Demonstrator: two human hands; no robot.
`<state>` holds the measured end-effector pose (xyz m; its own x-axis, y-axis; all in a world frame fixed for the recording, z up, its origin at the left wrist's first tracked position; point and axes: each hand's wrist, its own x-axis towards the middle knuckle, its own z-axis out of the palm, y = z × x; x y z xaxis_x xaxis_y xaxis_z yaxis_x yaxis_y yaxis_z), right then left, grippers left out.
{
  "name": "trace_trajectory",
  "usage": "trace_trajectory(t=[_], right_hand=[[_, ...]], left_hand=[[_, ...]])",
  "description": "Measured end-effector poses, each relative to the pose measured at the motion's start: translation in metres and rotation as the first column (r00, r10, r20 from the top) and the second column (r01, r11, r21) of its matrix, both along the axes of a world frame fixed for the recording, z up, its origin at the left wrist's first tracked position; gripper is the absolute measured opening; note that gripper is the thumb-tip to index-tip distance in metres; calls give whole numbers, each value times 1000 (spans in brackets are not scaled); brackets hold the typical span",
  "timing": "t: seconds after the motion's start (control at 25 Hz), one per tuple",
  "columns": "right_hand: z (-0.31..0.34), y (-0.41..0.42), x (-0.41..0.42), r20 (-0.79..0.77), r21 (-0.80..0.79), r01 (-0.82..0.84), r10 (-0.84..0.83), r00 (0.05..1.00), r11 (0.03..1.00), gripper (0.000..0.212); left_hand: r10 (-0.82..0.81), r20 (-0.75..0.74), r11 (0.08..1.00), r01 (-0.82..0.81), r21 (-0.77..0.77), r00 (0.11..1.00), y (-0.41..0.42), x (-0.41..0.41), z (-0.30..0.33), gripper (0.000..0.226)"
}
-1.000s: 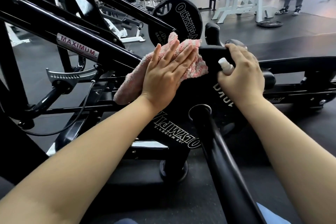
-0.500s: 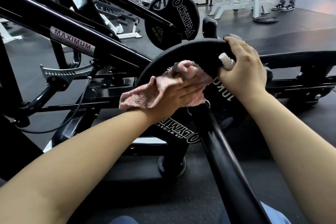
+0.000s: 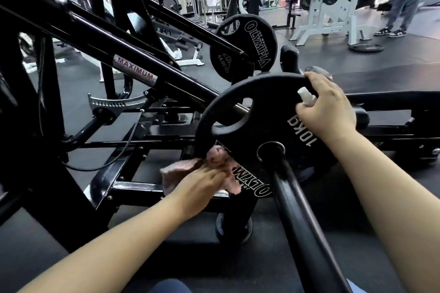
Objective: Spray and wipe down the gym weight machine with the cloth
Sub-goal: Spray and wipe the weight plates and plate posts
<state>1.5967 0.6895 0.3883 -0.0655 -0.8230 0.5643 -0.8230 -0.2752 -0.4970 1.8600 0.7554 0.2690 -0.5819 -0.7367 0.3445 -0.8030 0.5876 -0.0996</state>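
My left fingers (image 3: 214,175) lie straight, pressing the pink cloth (image 3: 215,162) flat against the lower left face of the black weight plate (image 3: 259,107). My right fingers (image 3: 314,81) curl over the plate's upper right rim, clamping a white spray bottle (image 3: 306,95) against it.

Weight plate (image 3: 252,131) at frame centre on a bar (image 3: 307,228) running to lower right, cloth (image 3: 214,166) under left hand (image 3: 200,183) at its lower-left edge, right hand (image 3: 326,104) with spray bottle (image 3: 306,95) on its upper-right rim, second plate (image 3: 242,43) behind.
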Motion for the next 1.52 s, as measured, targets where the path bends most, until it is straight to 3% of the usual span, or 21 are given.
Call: trace_trajectory(t=[0.04, 0.12, 0.2, 0.28, 0.36, 0.48, 0.56, 0.64, 0.76, 0.84, 0.88, 0.92, 1.0, 1.04, 1.08, 1.16, 1.24, 1.36, 1.52], right_hand=[[1, 0, 0, 2, 12, 1, -1, 1000, 1000, 61], [2, 2, 1, -7, 34, 25, -24, 1000, 999, 61], [7, 3, 9, -42, 17, 56, -55, 998, 998, 62], [10, 4, 25, -112, -16, 26, -27, 993, 1000, 65], [9, 2, 38, -151, -27, 0, -4, 988, 1000, 66], [4, 4, 39, -151, -68, 23, -33, 988, 997, 57], [2, 4, 36, -168, -82, 21, -35, 985, 996, 56], [2, 4, 37, -173, -85, 16, -31, 984, 996, 58], [-1, 2, 41, -146, -88, 12, -25, 989, 996, 61], [-3, 1, 42, -126, -93, 16, -28, 992, 996, 62], [-3, 1, 42, -122, -93, 19, -30, 992, 995, 62], [-3, 1, 42, -118, -92, 25, -36, 992, 995, 63], [-4, 1, 43, -107, -89, 33, -43, 993, 995, 63], [-3, 1, 44, -100, -85, 35, -44, 994, 996, 63], [-2, 1, 45, -93, -80, 37, -45, 995, 996, 63], [1, 3, 47, -77, -66, 44, -49, 996, 997, 63], [4, 4, 48, -73, -43, 52, -55, 996, 998, 64], [4, 5, 48, -81, -34, 52, -54, 995, 998, 65], [2, 4, 48, -77, -50, 41, -45, 996, 998, 66]], left_hand=[[51, -218, 998, -60, -35, 975, 6, -3, 13, 44], [1, -545, 972, -129, -197, 839, 11, -13, 48, 39], [-75, -647, 940, -164, -301, 759, 0, -26, 92, 41], [-73, -604, 944, -141, -300, 793, -26, -42, 122, 45], [-6, -456, 956, -129, -264, 890, -52, -61, 125, 50], [186, -254, 905, -267, -333, 949, -71, -62, 111, 55], [154, -245, 916, -231, -329, 957, -69, -42, 104, 59], [139, -378, 917, -263, -299, 915, -64, -22, 89, 51], [342, -423, 912, -404, -64, 839, -39, 5, 32, 51], [411, -651, 912, -296, 285, 639, -6, 19, -16, 57], [488, -725, 868, -180, 464, 485, 11, 20, -31, 54], [583, -767, 812, -168, 558, 270, 20, 17, -34, 43], [595, -791, 729, -318, 607, -146, 10, 8, -18, 32], [494, -839, 745, -385, 544, -231, 2, -2, 4, 37], [359, -909, 799, -434, 416, -211, -7, -16, 31, 38], [138, -990, 900, -422, 110, 37, -26, -50, 72, 41], [117, -959, 889, -458, -14, 257, -45, -80, 84, 41], [176, -868, 821, -555, -131, 465, -63, -95, 76, 43], [-24, -611, 824, -331, -461, 791, -71, -71, 75, 40]])
